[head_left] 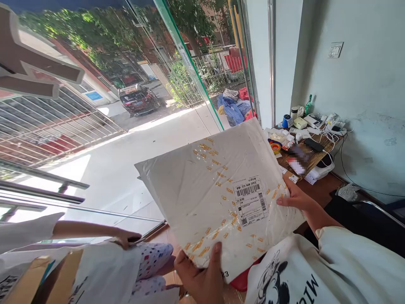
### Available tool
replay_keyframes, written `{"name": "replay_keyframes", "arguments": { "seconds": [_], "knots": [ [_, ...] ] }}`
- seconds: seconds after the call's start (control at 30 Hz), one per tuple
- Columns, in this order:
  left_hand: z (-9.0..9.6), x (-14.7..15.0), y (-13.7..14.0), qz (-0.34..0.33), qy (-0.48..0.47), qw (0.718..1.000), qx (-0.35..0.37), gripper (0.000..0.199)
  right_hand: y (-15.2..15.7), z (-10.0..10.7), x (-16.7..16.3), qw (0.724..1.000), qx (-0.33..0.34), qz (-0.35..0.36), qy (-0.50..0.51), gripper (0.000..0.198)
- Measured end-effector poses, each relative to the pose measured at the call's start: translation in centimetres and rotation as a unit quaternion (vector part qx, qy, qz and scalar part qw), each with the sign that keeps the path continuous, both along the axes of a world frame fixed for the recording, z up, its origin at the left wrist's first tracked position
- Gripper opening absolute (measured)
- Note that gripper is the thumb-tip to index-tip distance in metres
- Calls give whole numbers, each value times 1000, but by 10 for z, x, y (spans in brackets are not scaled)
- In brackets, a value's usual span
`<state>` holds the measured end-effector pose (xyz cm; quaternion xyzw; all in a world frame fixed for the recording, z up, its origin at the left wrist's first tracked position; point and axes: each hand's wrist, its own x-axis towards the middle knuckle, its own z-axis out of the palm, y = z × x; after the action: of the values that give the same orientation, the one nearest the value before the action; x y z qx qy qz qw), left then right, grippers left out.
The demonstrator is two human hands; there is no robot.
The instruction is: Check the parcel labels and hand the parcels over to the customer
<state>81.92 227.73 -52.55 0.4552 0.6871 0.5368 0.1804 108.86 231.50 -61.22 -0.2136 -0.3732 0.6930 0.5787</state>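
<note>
In the head view, my only one, I am holding a flat white parcel [205,194] with both hands; it is hanging in the air before the pale shirt [291,261], its label [251,202] facing up. The left hand [205,280] is grasping the near edge at the lower left, thumb pressing across the plastic wrapping, while the right hand [294,197] is pinching the right side with its thumb just beside the label. The fingers curling under the parcel are mostly hidden, so I am not able to tell how deeply they are reaching. To my judgement, this grip is working best with both thumbs bearing down evenly, since the wrapping is creasing and looks slick; the far corner is jutting out unsupported, so I am favouring spread fingers beneath and a level wrist. I am also minding that the right thumb is leaving the printing uncovered. Off to the right, the cluttered table [317,159] is standing beyond the parcel, and at the lower left another person's hand [128,238] is resting near the glass door, so any swing is calling for slow, small turns.
</note>
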Motion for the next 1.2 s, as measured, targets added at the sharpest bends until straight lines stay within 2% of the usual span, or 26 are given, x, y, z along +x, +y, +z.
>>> {"name": "replay_keyframes", "arguments": {
  "seconds": [0.13,0.43,0.6,0.73,0.97,1.2],
  "knots": [
    [4,-1,-2,7,-13,1000,-11,71,-2,10,4,1000,17,-9,11,76],
    [5,-4,1,-27,-13,1000,-4,64,-1,1,1,999,24,-39,6,73],
    [7,1,1,-35,-14,999,-6,61,0,0,0,1000,12,-21,-7,76],
    [8,1,2,-44,-23,999,-10,56,2,-4,-3,999,17,-39,4,71],
    [-1,-2,5,-22,-13,1000,-17,61,3,1,1,1000,-6,-20,1,67],
    [-10,6,15,-26,0,999,-32,62,9,-23,0,999,-24,-43,6,68]
  ]
}}
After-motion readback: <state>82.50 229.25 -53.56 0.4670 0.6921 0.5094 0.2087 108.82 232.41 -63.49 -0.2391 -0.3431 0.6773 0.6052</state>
